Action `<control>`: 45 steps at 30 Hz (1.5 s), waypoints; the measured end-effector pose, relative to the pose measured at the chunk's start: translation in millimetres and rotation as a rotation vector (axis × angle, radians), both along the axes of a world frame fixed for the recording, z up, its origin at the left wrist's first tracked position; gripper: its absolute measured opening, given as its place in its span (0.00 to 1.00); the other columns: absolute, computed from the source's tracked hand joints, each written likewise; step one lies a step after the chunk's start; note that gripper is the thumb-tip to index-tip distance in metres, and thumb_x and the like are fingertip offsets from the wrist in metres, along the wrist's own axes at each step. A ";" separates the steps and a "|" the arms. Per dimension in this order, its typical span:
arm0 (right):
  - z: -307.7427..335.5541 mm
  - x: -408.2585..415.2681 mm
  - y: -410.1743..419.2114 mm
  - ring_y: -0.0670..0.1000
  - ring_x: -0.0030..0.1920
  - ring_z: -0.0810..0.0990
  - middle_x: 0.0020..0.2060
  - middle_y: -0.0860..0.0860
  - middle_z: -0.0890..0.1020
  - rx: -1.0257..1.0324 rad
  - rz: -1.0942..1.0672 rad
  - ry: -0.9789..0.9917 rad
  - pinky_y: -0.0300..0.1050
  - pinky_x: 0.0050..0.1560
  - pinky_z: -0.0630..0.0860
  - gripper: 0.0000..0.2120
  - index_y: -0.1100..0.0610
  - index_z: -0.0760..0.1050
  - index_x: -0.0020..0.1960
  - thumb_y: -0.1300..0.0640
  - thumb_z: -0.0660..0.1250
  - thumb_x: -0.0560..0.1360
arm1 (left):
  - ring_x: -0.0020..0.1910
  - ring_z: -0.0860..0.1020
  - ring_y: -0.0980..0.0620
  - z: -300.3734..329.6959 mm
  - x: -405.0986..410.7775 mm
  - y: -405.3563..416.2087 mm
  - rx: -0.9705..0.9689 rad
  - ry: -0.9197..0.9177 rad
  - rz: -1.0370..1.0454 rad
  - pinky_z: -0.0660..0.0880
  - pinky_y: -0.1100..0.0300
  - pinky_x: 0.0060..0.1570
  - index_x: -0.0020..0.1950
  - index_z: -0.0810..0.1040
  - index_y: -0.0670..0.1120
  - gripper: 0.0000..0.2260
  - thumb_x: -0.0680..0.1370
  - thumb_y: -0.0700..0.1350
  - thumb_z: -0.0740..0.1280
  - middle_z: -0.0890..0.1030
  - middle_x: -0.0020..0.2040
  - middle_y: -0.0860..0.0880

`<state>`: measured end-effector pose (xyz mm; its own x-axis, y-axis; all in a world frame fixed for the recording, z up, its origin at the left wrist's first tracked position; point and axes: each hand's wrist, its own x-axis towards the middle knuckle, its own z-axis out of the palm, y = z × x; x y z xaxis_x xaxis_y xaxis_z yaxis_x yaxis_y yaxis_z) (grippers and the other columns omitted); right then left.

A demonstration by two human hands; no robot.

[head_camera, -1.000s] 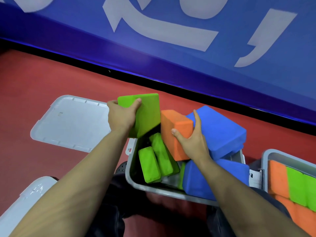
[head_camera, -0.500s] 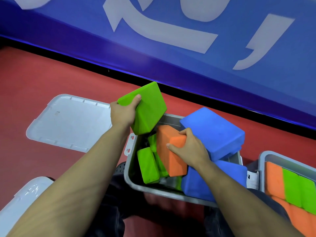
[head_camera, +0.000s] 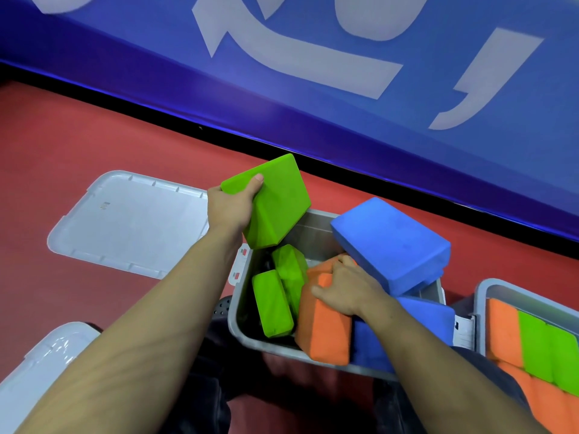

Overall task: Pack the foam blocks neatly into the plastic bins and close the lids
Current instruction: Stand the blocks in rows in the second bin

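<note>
Left grip (head_camera: 230,208) clamps green block (head_camera: 275,205), right grip (head_camera: 343,288) clamps orange block (head_camera: 324,333); bin (head_camera: 313,227) floor mostly hidden.

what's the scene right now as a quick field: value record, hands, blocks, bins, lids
left hand: grips a green foam block above the middle bin's left end
right hand: grips an orange foam block standing in the bin
middle bin: open; two green blocks on edge, blue blocks piled at right
right bin: orange and green blocks in rows
lid: flat on red floor, left of bin
</note>
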<state>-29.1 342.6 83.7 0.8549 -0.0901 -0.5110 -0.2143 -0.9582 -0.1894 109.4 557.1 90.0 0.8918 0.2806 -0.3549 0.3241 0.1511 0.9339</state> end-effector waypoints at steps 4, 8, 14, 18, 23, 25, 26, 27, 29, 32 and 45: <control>-6.0 15.3 10.2 0.53 0.76 0.67 0.80 0.49 0.61 0.116 0.088 -0.034 0.53 0.73 0.67 0.33 0.48 0.67 0.75 0.43 0.67 0.71 | 0.49 0.86 0.50 -0.2 0.1 -0.2 -0.006 0.009 0.012 0.83 0.54 0.46 0.59 0.81 0.43 0.43 0.52 0.66 0.81 0.86 0.50 0.49; -11.4 46.2 16.9 0.54 0.70 0.74 0.71 0.51 0.75 0.234 0.000 -0.048 0.49 0.69 0.71 0.30 0.51 0.72 0.73 0.39 0.69 0.75 | 0.47 0.86 0.50 -0.9 6.1 6.7 0.075 -0.025 0.009 0.83 0.46 0.52 0.58 0.82 0.45 0.45 0.49 0.71 0.81 0.87 0.49 0.50; -45.0 96.9 20.6 0.56 0.71 0.73 0.72 0.53 0.75 0.209 -0.030 0.040 0.49 0.69 0.71 0.33 0.53 0.70 0.75 0.38 0.69 0.76 | 0.48 0.86 0.52 1.1 18.4 13.5 0.034 -0.073 0.073 0.83 0.48 0.54 0.58 0.82 0.43 0.36 0.57 0.62 0.82 0.87 0.50 0.49; -76.3 136.7 21.1 0.56 0.69 0.76 0.70 0.53 0.77 0.125 0.028 0.134 0.51 0.68 0.73 0.34 0.52 0.71 0.73 0.35 0.70 0.74 | 0.49 0.86 0.51 -4.1 32.5 15.5 -0.050 -0.085 0.148 0.83 0.50 0.51 0.59 0.81 0.39 0.34 0.61 0.58 0.82 0.87 0.51 0.46; -124.9 179.1 26.0 0.57 0.69 0.76 0.70 0.56 0.76 0.066 0.189 0.256 0.47 0.66 0.72 0.34 0.54 0.70 0.74 0.37 0.70 0.75 | 0.49 0.86 0.49 -14.4 44.9 10.2 -0.116 0.001 0.242 0.83 0.43 0.52 0.61 0.78 0.40 0.39 0.59 0.61 0.82 0.86 0.52 0.46; -147.4 189.9 33.4 0.57 0.74 0.70 0.75 0.56 0.71 0.019 0.279 0.295 0.49 0.71 0.67 0.34 0.52 0.67 0.77 0.36 0.67 0.77 | 0.50 0.86 0.50 -17.7 47.0 5.5 -0.111 0.032 0.261 0.83 0.42 0.53 0.61 0.77 0.42 0.39 0.58 0.62 0.82 0.86 0.52 0.48; -159.1 194.0 38.5 0.57 0.76 0.65 0.77 0.55 0.67 -0.008 0.301 0.312 0.52 0.74 0.63 0.34 0.50 0.65 0.78 0.35 0.65 0.78 | 0.50 0.86 0.50 -20.3 48.0 3.7 -0.097 0.042 0.263 0.82 0.43 0.53 0.61 0.77 0.43 0.39 0.58 0.63 0.82 0.86 0.52 0.48; -166.4 195.9 42.9 0.58 0.78 0.61 0.78 0.54 0.65 -0.037 0.323 0.336 0.55 0.75 0.59 0.34 0.48 0.63 0.79 0.34 0.62 0.78 | 0.50 0.86 0.51 -22.4 47.6 2.4 -0.081 0.046 0.256 0.82 0.43 0.53 0.61 0.77 0.43 0.39 0.58 0.63 0.82 0.86 0.51 0.49; -182.0 199.5 49.8 0.60 0.78 0.59 0.78 0.53 0.65 -0.078 0.300 0.381 0.61 0.74 0.60 0.35 0.47 0.62 0.79 0.31 0.59 0.78 | 0.50 0.86 0.50 -31.0 47.8 2.2 -0.057 0.062 0.226 0.82 0.43 0.54 0.60 0.80 0.43 0.37 0.59 0.63 0.82 0.87 0.50 0.49; -198.4 200.4 51.3 0.59 0.74 0.69 0.73 0.55 0.72 -0.081 0.066 0.350 0.56 0.71 0.70 0.41 0.51 0.67 0.76 0.26 0.65 0.72 | 0.49 0.86 0.50 -40.6 46.7 4.8 -0.065 0.096 0.208 0.82 0.43 0.54 0.58 0.81 0.43 0.33 0.61 0.61 0.82 0.87 0.49 0.49; -181.0 192.1 48.5 0.58 0.65 0.79 0.66 0.54 0.80 0.057 0.025 0.236 0.49 0.62 0.78 0.40 0.50 0.71 0.72 0.30 0.72 0.67 | 0.49 0.86 0.49 -6.1 41.7 5.5 -0.062 0.069 0.137 0.83 0.42 0.53 0.59 0.81 0.41 0.34 0.62 0.61 0.82 0.87 0.50 0.47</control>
<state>163.0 391.1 -97.3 0.7131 -0.0357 -0.7002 -0.2351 -0.9530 -0.1908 151.1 562.6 83.9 0.8198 0.3736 -0.4341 0.3592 0.2549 0.8977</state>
